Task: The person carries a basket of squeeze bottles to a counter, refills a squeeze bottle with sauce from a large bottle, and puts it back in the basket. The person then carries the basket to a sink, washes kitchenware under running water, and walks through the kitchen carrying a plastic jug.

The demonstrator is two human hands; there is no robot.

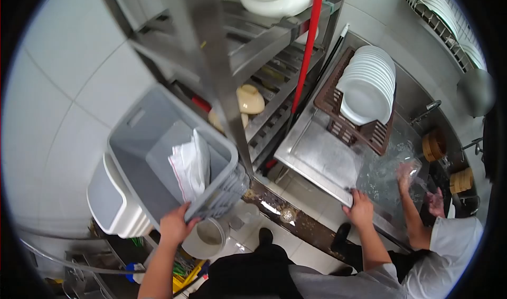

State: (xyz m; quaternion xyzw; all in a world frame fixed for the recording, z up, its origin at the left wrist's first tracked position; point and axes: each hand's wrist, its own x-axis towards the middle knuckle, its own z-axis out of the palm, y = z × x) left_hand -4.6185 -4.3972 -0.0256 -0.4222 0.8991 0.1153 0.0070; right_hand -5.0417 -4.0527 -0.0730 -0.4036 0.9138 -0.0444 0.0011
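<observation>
My left hand (175, 226) has its fingers over the near rim of a grey plastic tub (132, 159). A folded white cloth (191, 162) with a thin red stripe lies inside the tub. On the other side, my right hand (360, 208) grips the front edge of the steel sink counter (330, 156); part of its fingers is hidden. Beyond it, a brown plastic rack (330, 96) holds a row of white plates (369, 82) standing on edge.
A co-worker's hands (405, 173) hold a clear container in the sink water at right. Wooden steamers (433, 145) stand by the sink. A metal shelf (266, 40) with white dishes rises ahead. Below are a white bucket (203, 241) and a wet floor drain (288, 214).
</observation>
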